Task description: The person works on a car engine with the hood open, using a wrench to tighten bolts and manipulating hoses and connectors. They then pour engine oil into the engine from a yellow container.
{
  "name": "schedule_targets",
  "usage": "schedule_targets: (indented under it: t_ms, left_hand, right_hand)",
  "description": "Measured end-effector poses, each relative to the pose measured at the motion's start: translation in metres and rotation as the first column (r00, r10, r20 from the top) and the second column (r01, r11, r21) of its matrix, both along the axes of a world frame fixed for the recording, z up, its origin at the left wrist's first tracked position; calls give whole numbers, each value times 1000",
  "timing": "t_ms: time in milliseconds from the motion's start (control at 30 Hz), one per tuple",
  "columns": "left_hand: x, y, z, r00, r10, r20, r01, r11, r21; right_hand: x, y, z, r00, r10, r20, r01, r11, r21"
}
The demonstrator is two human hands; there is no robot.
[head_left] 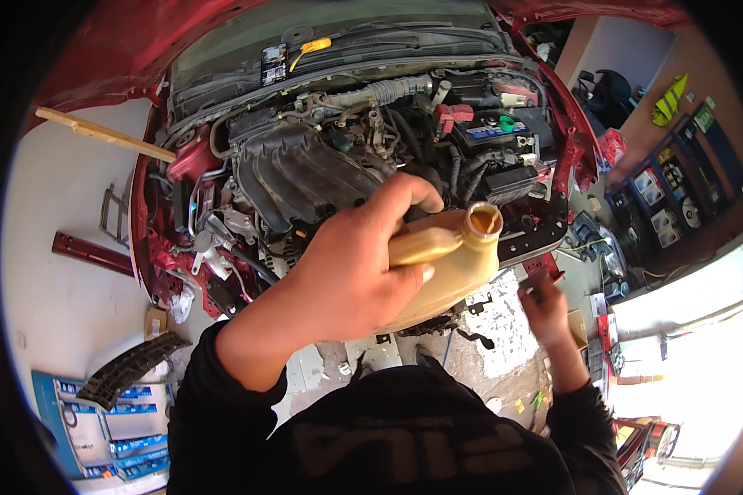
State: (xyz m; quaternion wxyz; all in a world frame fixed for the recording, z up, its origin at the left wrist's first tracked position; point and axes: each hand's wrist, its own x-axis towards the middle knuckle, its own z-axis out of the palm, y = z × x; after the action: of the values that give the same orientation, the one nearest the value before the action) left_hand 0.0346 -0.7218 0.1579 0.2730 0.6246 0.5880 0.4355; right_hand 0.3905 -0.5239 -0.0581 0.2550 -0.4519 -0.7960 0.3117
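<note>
My left hand [351, 264] is wrapped round the handle of a yellow-gold plastic oil jug [446, 276], held up in front of the engine bay. The jug's mouth [484, 219] is uncapped and faces up toward me. To the right and lower, my right hand [545, 312] hangs apart from the jug, past the car's front edge. Its fingers look bent but are blurred, so whether they hold anything does not show. Beyond the jug lies the engine with its black ribbed cover [293, 173]. A green round cap-like piece [506, 124] rests on the car battery [491, 134].
The red car's hood is raised, with a wooden stick [99, 132] at the left. A yellow-handled tool [314, 46] and a dark package [274, 64] lie below the windshield. A black plastic strip [132, 371] leans at lower left. Detached parts [598, 243] stand at the right.
</note>
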Motion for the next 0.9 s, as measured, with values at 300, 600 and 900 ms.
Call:
schedule_targets:
  t_ms: [300,600,900]
  left_hand:
    - [15,18,32,926,-215,311,168,971,172]
    - [112,54,34,802,-202,562,107,974,198]
    - [171,90,-48,641,-116,759,-45,981,189]
  right_hand:
    - [2,-91,-3,847,-114,-518,-125,906,-404]
    - [6,-64,-6,128,-546,-828,-494,688,-531]
    - [69,-27,-17,137,-605,-785,-339,716,-611]
